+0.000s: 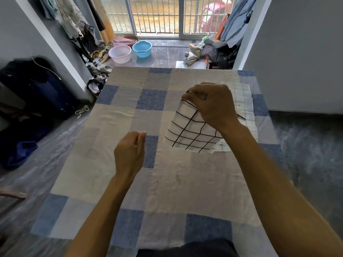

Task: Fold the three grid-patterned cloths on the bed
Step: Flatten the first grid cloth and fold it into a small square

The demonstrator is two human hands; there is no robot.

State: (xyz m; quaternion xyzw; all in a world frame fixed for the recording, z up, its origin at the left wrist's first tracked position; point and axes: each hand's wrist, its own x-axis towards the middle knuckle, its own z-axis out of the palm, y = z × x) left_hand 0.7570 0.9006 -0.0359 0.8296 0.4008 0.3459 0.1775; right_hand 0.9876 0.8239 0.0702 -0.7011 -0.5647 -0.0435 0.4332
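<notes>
A white cloth with a black grid (187, 130) hangs lifted above the right side of the bed (130, 112), its lower edge near the sheet. My right hand (211, 104) pinches its top corner between thumb and fingers. Beneath and behind it lies a stack of pale grid-patterned cloth (245, 108), flat on the bed's right part. My left hand (130, 151) hovers over the middle of the bed with its fingers curled and nothing in it, apart from the cloth.
The bed wears a blue, grey and beige checked sheet. Beyond its far end stand a pink basin (120, 53) and a blue basin (142, 48) on the floor. Dark clothes (31, 86) lie piled at left, and shoes (101, 68) near the bed's far left corner.
</notes>
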